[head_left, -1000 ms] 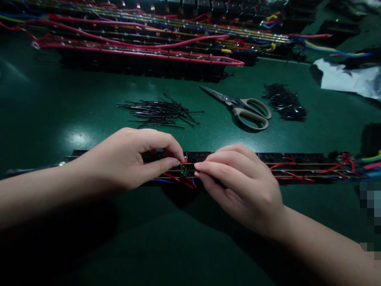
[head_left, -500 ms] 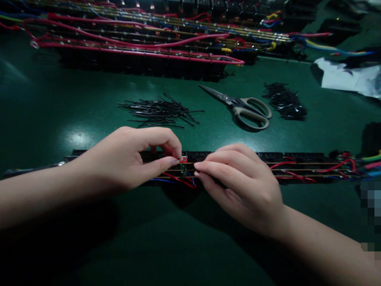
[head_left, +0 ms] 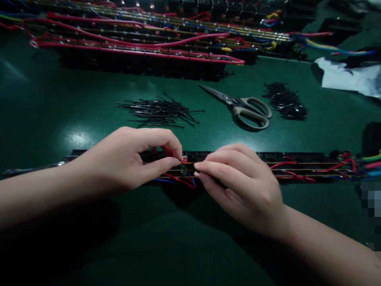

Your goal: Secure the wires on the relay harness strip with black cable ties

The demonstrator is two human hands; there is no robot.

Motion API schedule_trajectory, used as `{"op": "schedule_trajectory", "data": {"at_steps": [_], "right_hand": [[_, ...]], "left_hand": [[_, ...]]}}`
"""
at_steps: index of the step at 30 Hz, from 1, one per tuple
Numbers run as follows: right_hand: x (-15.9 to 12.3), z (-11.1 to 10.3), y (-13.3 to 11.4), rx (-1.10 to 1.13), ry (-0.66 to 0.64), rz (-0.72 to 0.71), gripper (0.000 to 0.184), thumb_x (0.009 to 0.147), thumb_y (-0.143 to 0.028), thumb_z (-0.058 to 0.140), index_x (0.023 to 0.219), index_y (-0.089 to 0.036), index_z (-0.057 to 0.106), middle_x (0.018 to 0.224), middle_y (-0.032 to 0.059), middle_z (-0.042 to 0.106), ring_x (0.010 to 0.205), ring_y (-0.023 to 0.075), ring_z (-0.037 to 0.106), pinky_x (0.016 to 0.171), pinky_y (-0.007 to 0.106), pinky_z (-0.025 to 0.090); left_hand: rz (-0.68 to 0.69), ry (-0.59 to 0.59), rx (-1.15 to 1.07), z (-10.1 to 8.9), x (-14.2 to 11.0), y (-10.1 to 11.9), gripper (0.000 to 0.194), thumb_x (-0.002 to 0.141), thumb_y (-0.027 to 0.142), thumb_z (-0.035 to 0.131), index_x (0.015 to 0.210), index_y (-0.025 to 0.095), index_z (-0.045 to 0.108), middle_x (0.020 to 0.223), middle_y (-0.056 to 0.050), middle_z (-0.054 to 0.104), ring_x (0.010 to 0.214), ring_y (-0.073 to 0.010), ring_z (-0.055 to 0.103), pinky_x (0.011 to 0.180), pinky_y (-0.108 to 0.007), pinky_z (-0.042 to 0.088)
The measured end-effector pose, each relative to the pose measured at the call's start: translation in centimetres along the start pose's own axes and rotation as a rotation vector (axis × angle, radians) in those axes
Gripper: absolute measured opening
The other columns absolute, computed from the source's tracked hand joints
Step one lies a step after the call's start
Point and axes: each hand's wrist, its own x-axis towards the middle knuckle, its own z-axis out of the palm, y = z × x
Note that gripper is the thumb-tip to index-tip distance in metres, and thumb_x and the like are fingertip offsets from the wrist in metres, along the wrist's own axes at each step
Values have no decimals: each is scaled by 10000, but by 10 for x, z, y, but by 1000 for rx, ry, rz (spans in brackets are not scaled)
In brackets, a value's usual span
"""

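Note:
A long, black wired strip [head_left: 303, 157] with thin copper-coloured rails lies across the green table. My left hand [head_left: 149, 155] reaches over it, thumb and forefinger pinched on a small loop of red wire [head_left: 184, 159]. Right under that loop is a small green circuit board [head_left: 183, 170]. My right hand [head_left: 238, 178] is beside the board, with thumb and fingertips close together at the rails; whatever they grip, if anything, is too small to make out. Below the board, a red wire [head_left: 186, 182] and a blue wire [head_left: 163, 180] bow out from the strip.
Beyond the strip lie a pile of black cable ties [head_left: 160, 109], scissors [head_left: 238, 105] with grey-black handles, and a heap of short black pieces [head_left: 284, 101]. Wired strips with thick red cables [head_left: 133, 51] run along the back. A crumpled white sheet [head_left: 342, 77] is at right.

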Motion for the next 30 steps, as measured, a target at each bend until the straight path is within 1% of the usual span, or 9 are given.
{"op": "schedule_trajectory", "data": {"at_steps": [4,7,12,16,22,27,30], "right_hand": [[1,-1,0,1,-8,15,108,934,-118,708,1026,-174,696,936,76,765,829,196,651,728,360,544],[1,-1,0,1,-8,13,113,927,-115,713,1024,-171,697,935,78,764,829,201,656,730,364,545],[1,-1,0,5,-8,11,113,924,-111,707,1023,-166,705,930,78,761,831,203,660,732,362,541],[1,0,0,6,-10,15,110,923,-117,712,1021,-165,704,929,78,761,831,201,655,735,359,541],[1,0,0,3,-12,11,96,923,-118,709,1006,-165,702,927,82,762,826,203,657,732,362,545],[1,0,0,0,-9,12,113,936,-125,688,1021,-199,703,936,71,763,829,204,662,727,362,546],[1,0,0,1,-6,8,126,932,-118,688,1032,-194,705,939,75,764,833,210,665,728,368,548]], "left_hand": [[3,4,6,-1,2,-1,171,954,366,597,974,282,744,957,57,786,863,-134,720,724,-183,506],[7,-30,12,-2,2,-1,173,958,368,595,986,285,744,968,55,788,871,-136,721,721,-185,505],[0,13,2,-1,1,-1,164,953,358,595,968,288,744,952,68,787,852,-124,720,695,-178,495],[26,-20,14,-1,0,-2,172,954,367,600,980,286,749,966,60,789,858,-126,722,684,-181,496],[62,-26,34,-4,0,-2,166,956,318,596,991,277,754,965,57,785,870,-120,714,746,-182,503],[64,40,14,1,0,-1,185,947,281,570,960,265,754,938,50,773,862,-121,703,758,-190,495],[68,42,6,3,0,0,180,940,270,572,950,269,752,933,51,773,853,-121,703,751,-196,500]]}}
